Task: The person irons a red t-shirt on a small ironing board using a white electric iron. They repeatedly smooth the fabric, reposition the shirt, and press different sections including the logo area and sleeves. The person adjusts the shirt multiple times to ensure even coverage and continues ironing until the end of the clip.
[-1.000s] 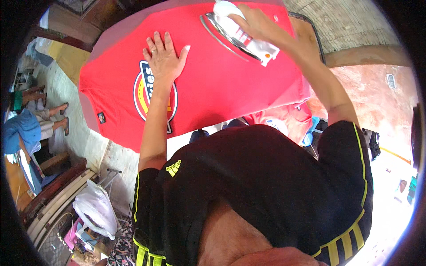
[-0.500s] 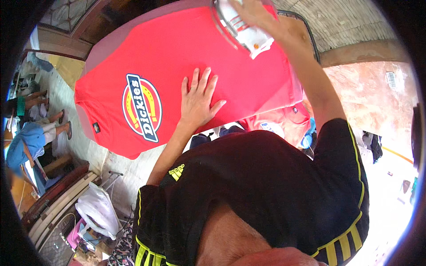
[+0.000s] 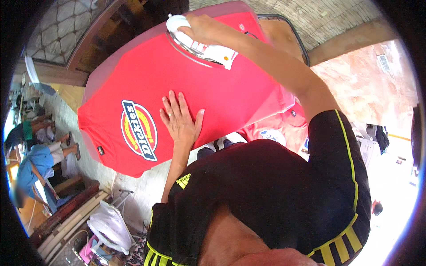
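Note:
A red T-shirt with a round yellow, white and navy print lies spread over an ironing board, whose pinkish cover shows along the far left edge. Palm down, my left hand rests on the cloth between the print and the near edge, fingers outstretched, a ring on one of them. My right hand grips a white clothes iron over the far part of the shirt. Whether its soleplate touches the cloth I cannot tell.
Below the board's near edge hangs another red garment. A black metal frame borders the far right. White plastic bag and clutter stand at lower left. A person in a blue top is at far left.
The iron in my right hand has moved left along the far side of the shirt. My left hand has shifted a little toward the print. The whole view has tilted slightly.

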Motion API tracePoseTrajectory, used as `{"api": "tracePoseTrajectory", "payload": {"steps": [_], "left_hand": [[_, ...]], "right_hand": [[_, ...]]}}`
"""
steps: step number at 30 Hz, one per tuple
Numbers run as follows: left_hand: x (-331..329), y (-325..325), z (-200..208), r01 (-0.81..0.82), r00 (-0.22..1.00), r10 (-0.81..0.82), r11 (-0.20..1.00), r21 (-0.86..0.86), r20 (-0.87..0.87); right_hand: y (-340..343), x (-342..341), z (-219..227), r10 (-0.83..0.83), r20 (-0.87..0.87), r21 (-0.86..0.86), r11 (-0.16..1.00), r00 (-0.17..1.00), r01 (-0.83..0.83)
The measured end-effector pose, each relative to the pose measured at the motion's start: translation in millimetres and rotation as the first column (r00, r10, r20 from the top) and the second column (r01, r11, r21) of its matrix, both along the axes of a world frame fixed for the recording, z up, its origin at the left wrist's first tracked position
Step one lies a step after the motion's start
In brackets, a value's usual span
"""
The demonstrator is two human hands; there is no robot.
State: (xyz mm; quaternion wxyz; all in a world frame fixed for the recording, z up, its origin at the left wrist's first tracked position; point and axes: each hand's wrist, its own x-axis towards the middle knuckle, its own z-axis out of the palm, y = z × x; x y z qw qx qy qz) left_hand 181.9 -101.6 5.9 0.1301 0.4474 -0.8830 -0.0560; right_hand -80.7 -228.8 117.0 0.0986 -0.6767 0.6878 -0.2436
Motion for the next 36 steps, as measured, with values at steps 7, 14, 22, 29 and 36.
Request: {"api": "tracePoseTrajectory", "payload": {"steps": [7, 14, 22, 29, 36], "left_hand": [[5, 5, -1, -0.048, 0.998, 0.046, 0.998, 0.03, 0.035], [2, 7, 5, -0.068, 0.996, 0.068, 0.998, -0.012, 0.051], [3, 6, 0, -0.059, 0.998, 0.061, 0.997, -0.047, 0.035], [0, 2, -2, -0.065, 0.998, 0.065, 0.995, -0.077, -0.003], [15, 49, -9, -0.072, 0.992, 0.07, 0.997, -0.017, -0.102]], "right_hand": [[73, -77, -4, -0.154, -0.09, 0.086, 0.983, 0.984, 0.161], [72, -178, -12, -0.35, -0.169, -0.2, 0.927, 0.921, 0.316], [57, -188, -61, -0.263, -0.371, -0.126, 0.964, 0.89, 0.233], [129, -92, -30, -0.141, -0.024, 0.018, 0.99, 0.99, 0.141], [147, 40, -14, 0.004, 0.157, 0.128, 0.991, 0.988, -0.024]]}}
